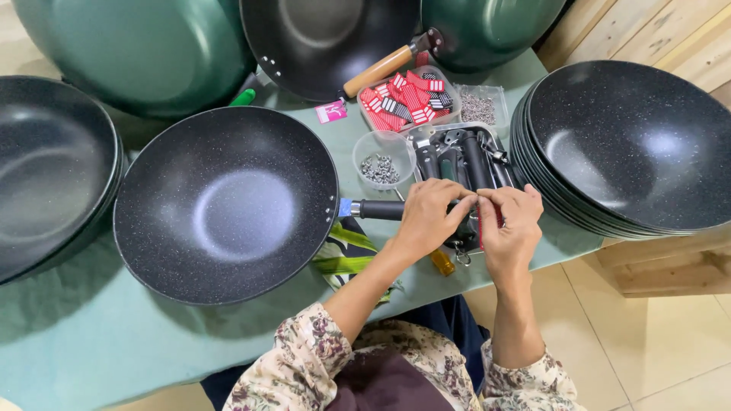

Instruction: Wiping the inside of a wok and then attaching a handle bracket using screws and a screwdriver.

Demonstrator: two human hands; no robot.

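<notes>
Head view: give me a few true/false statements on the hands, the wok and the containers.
1. Both hands, left hand and right hand, meet at the end of the wok handle. True.
2. The speckled wok lies upside down. False: its inside faces up.
3. The round clear bowl holds small metal parts. True.
4. The stack of dark pans stands left of the hands. False: it stands to their right.
5. The tray of red tags sits on the floor. False: it sits on the green table.
</notes>
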